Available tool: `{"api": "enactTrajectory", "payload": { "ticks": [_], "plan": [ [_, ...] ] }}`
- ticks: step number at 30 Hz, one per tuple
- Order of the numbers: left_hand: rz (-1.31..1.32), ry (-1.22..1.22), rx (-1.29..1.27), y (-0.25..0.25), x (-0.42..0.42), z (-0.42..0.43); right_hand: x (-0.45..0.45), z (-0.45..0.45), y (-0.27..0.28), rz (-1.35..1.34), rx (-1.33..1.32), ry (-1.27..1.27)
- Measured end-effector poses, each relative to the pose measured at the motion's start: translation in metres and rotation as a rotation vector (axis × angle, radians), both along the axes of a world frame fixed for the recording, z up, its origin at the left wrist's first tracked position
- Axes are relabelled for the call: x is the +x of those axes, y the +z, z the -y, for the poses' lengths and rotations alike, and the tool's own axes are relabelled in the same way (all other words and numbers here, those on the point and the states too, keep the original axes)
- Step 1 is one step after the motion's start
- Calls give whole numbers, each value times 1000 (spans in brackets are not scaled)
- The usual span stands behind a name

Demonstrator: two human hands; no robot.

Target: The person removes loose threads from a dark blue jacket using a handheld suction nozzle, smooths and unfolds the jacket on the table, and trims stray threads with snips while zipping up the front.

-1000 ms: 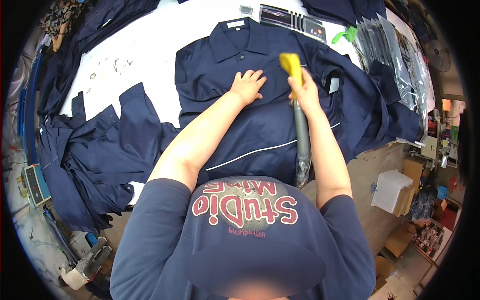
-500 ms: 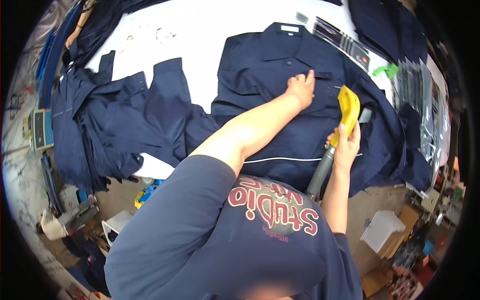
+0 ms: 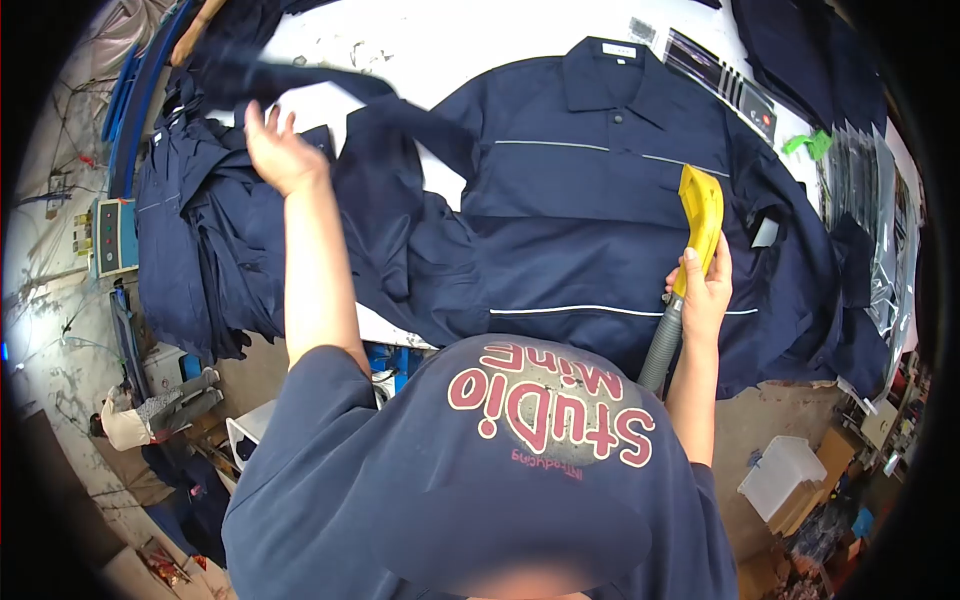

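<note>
A navy work jacket with white piping lies front up on the table, its collar toward the far side. Over its left part, my left hand is raised with fingers spread, holding nothing. Just beyond that hand, a navy sleeve is smeared by motion; whether the hand touches it I cannot tell. My right hand grips a yellow nozzle on a grey corrugated hose. The nozzle's tip is over the jacket's chest, below the right piping line.
Navy garments hang bunched at the table's left edge. Clear plastic bags, a green scrap and a printed packet lie to the right. A white bin stands on the floor. Another person's arm shows at top left.
My left hand has left the jacket's chest and swung left, opening out. A sleeve now sweeps left, and the chest lies flatter with both piping lines showing. My right hand keeps the nozzle.
</note>
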State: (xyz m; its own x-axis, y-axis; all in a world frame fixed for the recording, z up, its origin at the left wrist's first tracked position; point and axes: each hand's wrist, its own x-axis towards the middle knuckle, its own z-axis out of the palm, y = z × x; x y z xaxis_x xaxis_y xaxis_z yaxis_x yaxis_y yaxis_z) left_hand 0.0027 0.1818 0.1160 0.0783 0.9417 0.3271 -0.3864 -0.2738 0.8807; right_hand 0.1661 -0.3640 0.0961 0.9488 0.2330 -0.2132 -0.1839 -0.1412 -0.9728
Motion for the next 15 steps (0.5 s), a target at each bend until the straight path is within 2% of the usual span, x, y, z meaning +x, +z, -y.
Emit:
{"api": "enactTrajectory", "payload": {
  "ticks": [1,2,5,8,10,12,13,14,15],
  "plan": [
    [-47,81,-2,3,-29,4,-1,-3,0,-1,-14,23],
    [66,159,-156,2,-55,-1,-2,-5,0,-2,-24,48],
    [96,268,-427,-45,-137,-29,-5,-13,-3,-23,-58,125],
    [175,383,-529,-61,-171,-16,-9,-20,-4,-56,-98,211],
    [-57,560,-380,-74,-178,-10,-13,-27,-4,-75,-120,278],
    [-522,774,-60,-67,-154,15,-18,-34,-2,-92,-149,342],
    [-557,615,171,-78,-156,12,-21,-39,0,-94,-158,373],
    [-944,718,539,-66,-140,29,-24,-44,1,-100,-165,398],
    [-1062,549,724,-48,-126,43,-27,-49,3,-106,-172,424]
  ]
}}
